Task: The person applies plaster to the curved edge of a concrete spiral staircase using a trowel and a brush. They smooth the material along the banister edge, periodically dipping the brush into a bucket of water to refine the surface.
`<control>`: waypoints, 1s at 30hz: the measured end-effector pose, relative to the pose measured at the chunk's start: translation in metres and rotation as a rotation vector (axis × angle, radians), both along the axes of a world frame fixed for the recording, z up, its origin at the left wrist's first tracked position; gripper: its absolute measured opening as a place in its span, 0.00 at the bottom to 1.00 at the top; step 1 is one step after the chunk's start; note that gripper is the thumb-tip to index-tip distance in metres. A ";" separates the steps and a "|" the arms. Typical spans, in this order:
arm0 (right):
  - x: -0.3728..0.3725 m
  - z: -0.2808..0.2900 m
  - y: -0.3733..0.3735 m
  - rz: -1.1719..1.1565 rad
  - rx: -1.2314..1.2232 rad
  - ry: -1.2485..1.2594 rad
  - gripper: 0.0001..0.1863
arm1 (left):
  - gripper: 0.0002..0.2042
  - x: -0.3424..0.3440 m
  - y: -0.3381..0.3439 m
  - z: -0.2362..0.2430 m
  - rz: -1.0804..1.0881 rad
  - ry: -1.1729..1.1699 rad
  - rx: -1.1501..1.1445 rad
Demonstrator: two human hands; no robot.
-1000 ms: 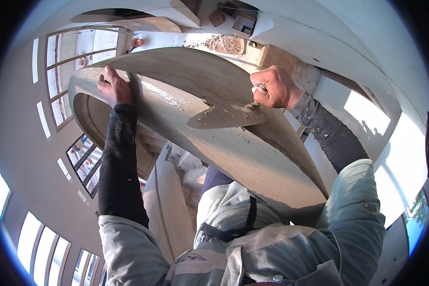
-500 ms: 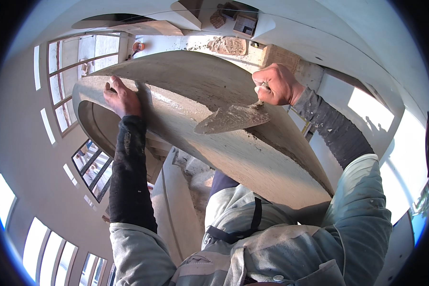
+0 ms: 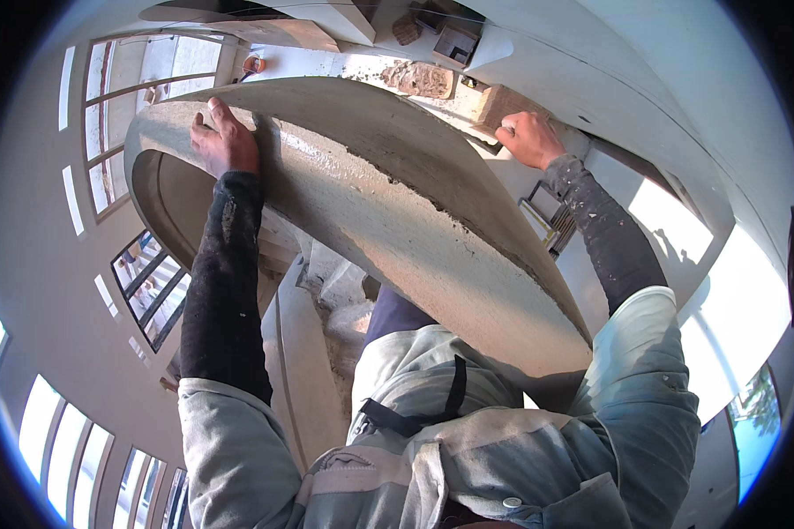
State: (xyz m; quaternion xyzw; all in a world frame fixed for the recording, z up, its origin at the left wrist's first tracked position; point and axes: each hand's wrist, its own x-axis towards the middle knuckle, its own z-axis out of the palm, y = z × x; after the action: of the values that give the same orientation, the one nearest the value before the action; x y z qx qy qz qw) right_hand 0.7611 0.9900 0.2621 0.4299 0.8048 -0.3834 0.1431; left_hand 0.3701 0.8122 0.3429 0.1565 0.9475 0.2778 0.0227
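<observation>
A long curved band of grey plaster point(image 3: 370, 225), like a sweeping parapet or stair side, crosses in front of me. My left hand point(image 3: 228, 144) rests near its upper left end, fingers bent and a little apart against the plaster. My right hand point(image 3: 531, 139) is closed in a fist beyond the band's far edge, right of the middle. From the fist a trowel point(image 3: 485, 145) points left, seen nearly edge-on as a thin dark strip. Its handle is hidden inside my fingers. A rough dark line of mortar runs along the band's far edge.
Below, an orange bucket point(image 3: 253, 65), a heap of mortar point(image 3: 420, 78) and a brown box-like block point(image 3: 505, 108) stand on the floor. A lower curved plaster side point(image 3: 304, 375) passes left of my legs. Barred windows point(image 3: 150, 286) line the left wall.
My right hand has moved up and away from the plaster band with the trowel, whose broad blade has turned edge-on. My left hand keeps its place on the band; the whole view has shifted slightly.
</observation>
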 end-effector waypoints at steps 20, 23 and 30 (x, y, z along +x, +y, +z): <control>0.146 0.232 -0.006 -0.004 0.401 -0.124 0.18 | 0.16 0.139 -0.343 0.049 -0.135 -0.375 0.288; 0.143 0.261 -0.023 0.000 0.450 -0.098 0.18 | 0.20 0.246 -0.516 0.018 0.310 -0.541 0.058; 0.116 0.308 -0.077 -0.131 0.841 -0.047 0.21 | 0.33 0.437 -0.705 0.004 0.626 -1.152 -0.628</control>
State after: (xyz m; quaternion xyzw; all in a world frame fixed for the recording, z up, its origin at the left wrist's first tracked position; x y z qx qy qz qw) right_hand 0.8771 0.9126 0.5696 0.5098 0.8586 -0.0200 -0.0509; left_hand 0.8072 0.1075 0.3466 -0.3071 0.8205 0.0246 0.4815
